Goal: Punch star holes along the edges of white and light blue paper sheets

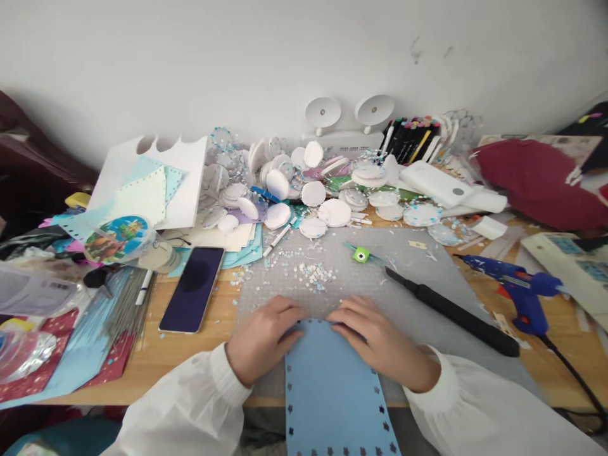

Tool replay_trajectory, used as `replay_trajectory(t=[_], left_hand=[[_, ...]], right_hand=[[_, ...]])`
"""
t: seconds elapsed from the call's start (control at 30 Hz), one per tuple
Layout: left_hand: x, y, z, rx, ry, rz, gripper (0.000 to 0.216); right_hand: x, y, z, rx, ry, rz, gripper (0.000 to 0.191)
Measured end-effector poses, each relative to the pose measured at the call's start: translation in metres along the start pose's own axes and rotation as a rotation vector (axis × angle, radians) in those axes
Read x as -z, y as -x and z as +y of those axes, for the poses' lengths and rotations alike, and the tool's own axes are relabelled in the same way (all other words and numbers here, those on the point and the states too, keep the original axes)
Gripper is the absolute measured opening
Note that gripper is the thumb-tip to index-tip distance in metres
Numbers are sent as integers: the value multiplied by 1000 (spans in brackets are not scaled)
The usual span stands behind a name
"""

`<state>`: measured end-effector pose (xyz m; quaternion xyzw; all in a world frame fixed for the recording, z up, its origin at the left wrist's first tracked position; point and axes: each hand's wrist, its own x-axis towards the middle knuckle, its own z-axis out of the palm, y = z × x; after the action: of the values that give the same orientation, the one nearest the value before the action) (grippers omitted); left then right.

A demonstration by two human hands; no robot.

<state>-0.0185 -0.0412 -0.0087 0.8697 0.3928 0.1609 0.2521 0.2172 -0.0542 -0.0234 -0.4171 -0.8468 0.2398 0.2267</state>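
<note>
A light blue sheet of paper (335, 386) with small flower-shaped holes along its edges hangs partly over the table's front edge. My left hand (268, 339) pinches its top left corner between thumb and fingers. At the top right corner, my right hand (375, 339) grips the sheet the same way; its fingertips are slightly blurred. Beyond the hands lies a pile of tiny punched paper bits (316, 275). A small green craft punch (361, 254) stands farther back on the grey cutting mat (294, 253).
A black-handled knife (460, 316) and a blue glue gun (517, 285) with its cord lie at right. A phone (192, 290) is at left, near thin wires (126, 310). White paper discs (313, 193) are heaped behind, before a white twin lamp (349, 139).
</note>
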Motion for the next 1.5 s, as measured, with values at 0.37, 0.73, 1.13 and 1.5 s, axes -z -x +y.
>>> replay_trajectory(t=[0.37,0.73,1.13,1.5], left_hand=[[-12,0,4,-266,-251,167,27],[-11,2,12,-306,-373,191,31],[-14,10,26,-304,-548,123,33],[-53,20,63,80,-751,168,46]], right_hand=[[-10,8,-1,178,228,176,25],[-14,19,-3,202,374,120,20],[-13,22,-6,80,235,76,28],[-20,35,-30,-32,301,216,39]])
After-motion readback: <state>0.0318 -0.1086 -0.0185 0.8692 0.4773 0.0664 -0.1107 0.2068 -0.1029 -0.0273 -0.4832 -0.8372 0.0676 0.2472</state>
